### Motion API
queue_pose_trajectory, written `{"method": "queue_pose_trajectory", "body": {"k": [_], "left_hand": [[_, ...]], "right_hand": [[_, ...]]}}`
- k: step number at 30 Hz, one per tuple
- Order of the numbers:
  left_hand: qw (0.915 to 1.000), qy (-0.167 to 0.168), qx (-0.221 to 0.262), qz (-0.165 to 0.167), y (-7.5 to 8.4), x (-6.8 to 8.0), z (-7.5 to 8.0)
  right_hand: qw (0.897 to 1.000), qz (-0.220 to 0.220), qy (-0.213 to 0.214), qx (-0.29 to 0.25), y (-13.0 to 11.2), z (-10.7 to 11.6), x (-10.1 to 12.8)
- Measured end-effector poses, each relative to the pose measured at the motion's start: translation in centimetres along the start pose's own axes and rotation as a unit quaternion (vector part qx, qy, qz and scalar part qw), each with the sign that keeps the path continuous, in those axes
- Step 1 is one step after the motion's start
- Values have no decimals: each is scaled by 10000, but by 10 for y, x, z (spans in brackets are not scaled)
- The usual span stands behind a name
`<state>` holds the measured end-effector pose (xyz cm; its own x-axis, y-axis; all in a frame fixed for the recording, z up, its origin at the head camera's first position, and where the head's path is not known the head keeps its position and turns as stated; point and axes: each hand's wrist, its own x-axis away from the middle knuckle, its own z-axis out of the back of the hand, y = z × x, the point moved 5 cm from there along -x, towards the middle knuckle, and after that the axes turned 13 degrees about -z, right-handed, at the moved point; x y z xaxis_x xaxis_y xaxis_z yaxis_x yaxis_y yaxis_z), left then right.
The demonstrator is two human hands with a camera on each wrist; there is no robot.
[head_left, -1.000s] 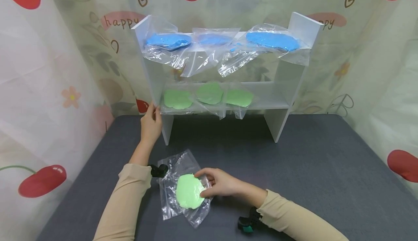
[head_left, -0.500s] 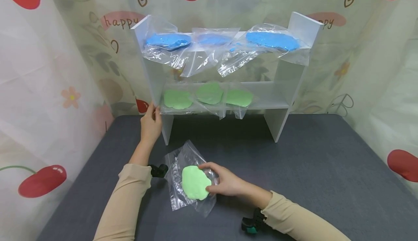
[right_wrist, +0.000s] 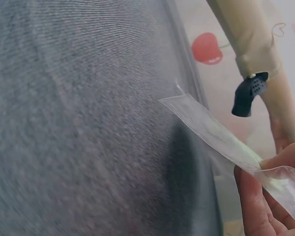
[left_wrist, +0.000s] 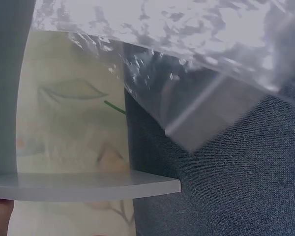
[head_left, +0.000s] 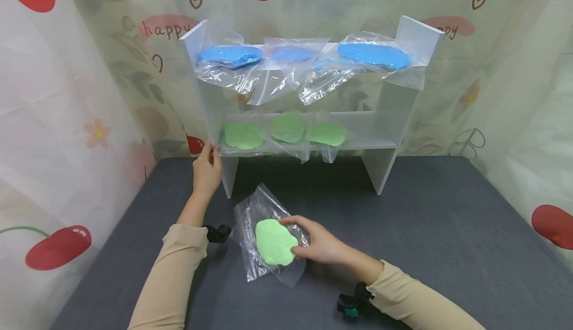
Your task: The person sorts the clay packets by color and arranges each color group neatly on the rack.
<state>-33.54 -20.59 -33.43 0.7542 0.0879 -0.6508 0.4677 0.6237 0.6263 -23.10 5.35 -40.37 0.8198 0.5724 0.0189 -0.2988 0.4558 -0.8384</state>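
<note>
The clear bag [head_left: 268,235] with the flat green lump [head_left: 274,241] in it looks like the weak spot here: the right hand [head_left: 319,244] has it only by one edge, thumb and fingertips [right_wrist: 258,196] nipping the film, and from the wrist view the plastic lifts off the grey bench [head_left: 425,230] in a thin limp strip. A pinch that slight on slick film could let go, I'd judge, or the soft lump could slide toward the bag's far end and fold it over; the bag mouth is hard to make out, so I can't say whether it is sealed. The bag lies on the bench just in front of the white shelf unit [head_left: 389,136], a little left of its middle. The other risk is the shelf unit itself, light-looking and loaded with bags that overhang its boards: three blue bags [head_left: 371,56] on the top board, three green bags [head_left: 286,131] on the lower one, their loose flaps hanging over the front edges where a passing sleeve could drag one down. The left hand [head_left: 207,168] is at the shelf unit's left upright, fingers curled about its front edge beside the lower board, which seems to steady it; the left wrist view shows only a sliver of that hand, under the board's edge.
</note>
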Motion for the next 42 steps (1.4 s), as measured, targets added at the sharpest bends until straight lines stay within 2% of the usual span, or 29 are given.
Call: {"method": "queue_pose_trajectory", "body": {"k": [7, 16, 30, 42], "left_hand": [[10000, -13, 11, 39, 0, 0, 0], [9999, 78, 25, -72, 1, -1, 0], [9999, 99, -5, -85, 1, -1, 1], [10000, 69, 7, -64, 0, 0, 1]], "right_hand": [[9999, 44, 60, 80, -5, 12, 5], [9998, 150, 122, -20, -11, 25, 9], [9985, 182, 157, -489, -24, 46, 21], [9955, 593, 232, -695, -36, 62, 30]]}}
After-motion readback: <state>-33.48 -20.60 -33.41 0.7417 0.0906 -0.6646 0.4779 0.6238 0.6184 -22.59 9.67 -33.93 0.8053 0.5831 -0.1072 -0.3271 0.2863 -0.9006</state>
